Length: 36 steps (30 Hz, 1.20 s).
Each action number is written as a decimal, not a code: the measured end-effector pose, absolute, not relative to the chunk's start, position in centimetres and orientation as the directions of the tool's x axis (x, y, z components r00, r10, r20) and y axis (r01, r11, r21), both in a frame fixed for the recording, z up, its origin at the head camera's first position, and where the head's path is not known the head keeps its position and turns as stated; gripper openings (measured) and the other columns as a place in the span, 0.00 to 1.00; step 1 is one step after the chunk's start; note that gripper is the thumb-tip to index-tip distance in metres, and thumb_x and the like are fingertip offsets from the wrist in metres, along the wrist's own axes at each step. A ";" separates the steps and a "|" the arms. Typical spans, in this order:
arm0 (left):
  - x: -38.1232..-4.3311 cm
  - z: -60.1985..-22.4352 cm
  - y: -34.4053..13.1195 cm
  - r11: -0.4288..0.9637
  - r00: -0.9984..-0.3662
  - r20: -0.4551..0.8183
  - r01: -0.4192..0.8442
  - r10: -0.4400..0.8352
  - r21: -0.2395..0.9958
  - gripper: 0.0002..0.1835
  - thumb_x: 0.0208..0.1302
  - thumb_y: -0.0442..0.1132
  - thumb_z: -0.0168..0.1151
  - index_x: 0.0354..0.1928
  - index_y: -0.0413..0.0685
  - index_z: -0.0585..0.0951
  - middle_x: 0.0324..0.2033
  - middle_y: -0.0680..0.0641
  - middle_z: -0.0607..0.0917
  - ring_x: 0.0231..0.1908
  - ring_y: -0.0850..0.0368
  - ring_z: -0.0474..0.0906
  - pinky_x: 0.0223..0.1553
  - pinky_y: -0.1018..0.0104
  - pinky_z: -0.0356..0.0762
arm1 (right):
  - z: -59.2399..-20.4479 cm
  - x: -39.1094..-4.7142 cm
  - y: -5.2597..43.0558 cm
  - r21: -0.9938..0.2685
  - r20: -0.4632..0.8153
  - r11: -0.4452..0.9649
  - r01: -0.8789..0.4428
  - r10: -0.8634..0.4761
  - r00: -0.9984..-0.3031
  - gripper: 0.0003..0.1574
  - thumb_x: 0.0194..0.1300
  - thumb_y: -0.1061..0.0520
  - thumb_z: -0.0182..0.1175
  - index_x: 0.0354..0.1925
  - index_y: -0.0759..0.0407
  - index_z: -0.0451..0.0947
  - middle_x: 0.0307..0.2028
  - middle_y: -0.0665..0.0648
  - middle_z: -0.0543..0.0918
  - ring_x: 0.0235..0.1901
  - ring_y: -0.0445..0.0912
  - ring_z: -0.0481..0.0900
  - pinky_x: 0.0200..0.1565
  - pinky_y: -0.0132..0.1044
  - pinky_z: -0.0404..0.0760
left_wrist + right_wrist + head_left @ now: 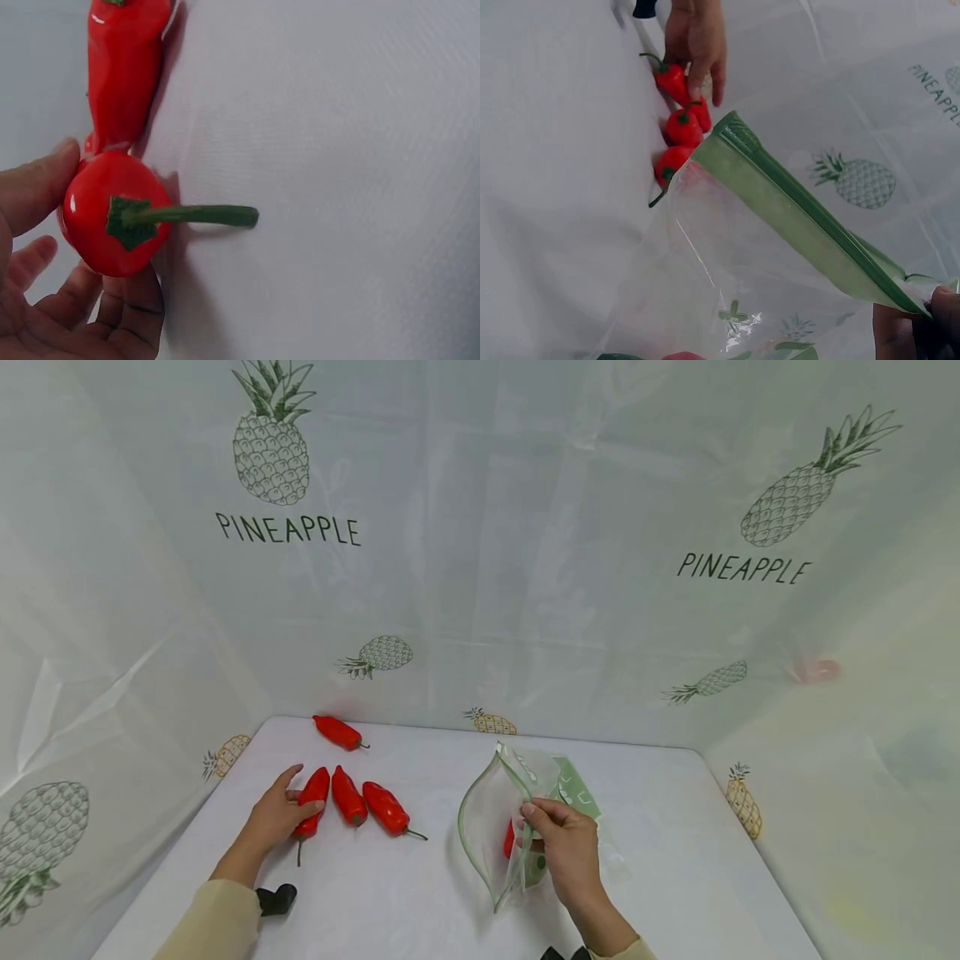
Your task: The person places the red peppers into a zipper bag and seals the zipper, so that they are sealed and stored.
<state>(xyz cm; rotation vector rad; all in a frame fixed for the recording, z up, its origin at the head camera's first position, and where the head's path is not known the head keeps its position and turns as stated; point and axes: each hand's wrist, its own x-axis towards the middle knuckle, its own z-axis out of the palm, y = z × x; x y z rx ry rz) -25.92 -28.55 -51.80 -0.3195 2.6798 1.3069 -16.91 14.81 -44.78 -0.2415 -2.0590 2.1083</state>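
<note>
At the left of the table, my left hand [273,817] holds a long red pepper [112,214], thumb on one side and fingers round the other. Its green stem points toward me, and it lies at the tabletop. Two more red peppers, one in the middle [348,797] and one at the right [387,808], lie just right of that hand. My right hand [566,847] pinches the rim of a clear zip bag [705,247] with green edging, its mouth spread wide toward the left. Inside the bag shows a red pepper [509,839], partly hidden by the plastic and fingers.
Another red pepper [339,732] lies by the table's back left edge. The white table [390,902] is enclosed at the back and sides by a pale sheet [510,568] printed with pineapples.
</note>
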 end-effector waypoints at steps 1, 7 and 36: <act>-25.8 -51.7 -28.6 0.590 -0.969 -0.213 -0.247 -0.129 0.769 0.53 0.70 0.45 0.71 0.84 0.43 0.47 0.65 0.22 0.69 0.61 0.27 0.71 0.49 0.46 0.89 | -44.8 -16.9 14.8 -1.000 0.013 -0.018 -0.018 0.244 -0.970 0.12 0.68 0.64 0.71 0.47 0.72 0.88 0.38 0.67 0.90 0.32 0.44 0.90 0.34 0.40 0.91; -25.4 -51.1 -28.5 0.566 -0.978 -0.157 -0.207 -0.136 0.798 0.52 0.70 0.41 0.70 0.86 0.51 0.46 0.68 0.25 0.67 0.64 0.26 0.68 0.49 0.47 0.90 | -44.9 -16.9 14.8 -1.000 0.012 -0.012 -0.016 0.249 -0.969 0.13 0.68 0.63 0.71 0.48 0.72 0.87 0.39 0.66 0.90 0.32 0.44 0.90 0.34 0.40 0.91; -23.0 -44.8 -24.7 0.599 -0.997 0.075 0.053 -0.012 0.799 0.52 0.68 0.41 0.72 0.86 0.58 0.50 0.63 0.30 0.73 0.58 0.30 0.77 0.44 0.50 0.91 | -44.8 -17.0 15.0 -0.999 0.012 -0.040 -0.023 0.245 -0.969 0.18 0.67 0.65 0.71 0.50 0.79 0.84 0.37 0.65 0.90 0.32 0.43 0.89 0.33 0.41 0.91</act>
